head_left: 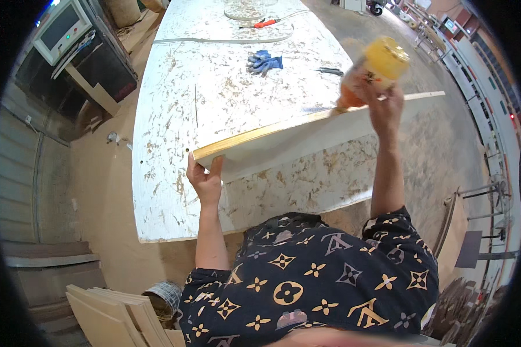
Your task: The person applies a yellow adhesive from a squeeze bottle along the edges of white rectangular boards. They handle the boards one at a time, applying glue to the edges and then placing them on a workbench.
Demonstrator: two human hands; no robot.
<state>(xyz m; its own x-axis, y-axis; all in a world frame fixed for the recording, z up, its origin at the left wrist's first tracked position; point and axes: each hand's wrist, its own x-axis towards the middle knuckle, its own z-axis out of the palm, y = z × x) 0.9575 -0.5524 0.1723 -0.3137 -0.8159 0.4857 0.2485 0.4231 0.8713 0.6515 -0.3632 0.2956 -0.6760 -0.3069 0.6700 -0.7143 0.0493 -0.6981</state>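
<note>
A long white board [266,149] stands on its narrow edge on the worktable [156,202]. My left hand [205,182] grips its left end, thumb on the near face and fingers around the far side. In my right hand [383,107] is a glue bottle [388,58], blurred by motion and tipped with its spout down at the board's top edge. Yellow glue coats that edge from the left end to about the spout; farther right the edge looks pale. Behind the board lie blue work gloves [264,62] and a dark-handled tool [330,70].
Smears of dried residue cover the white tabletop. A red-handled tool [266,23] and a long thin strip [226,40] lie toward its far end. Wooden panels [107,315] lean beside a bucket [165,298] at the lower left. A machine with a screen [61,32] stands at the far left.
</note>
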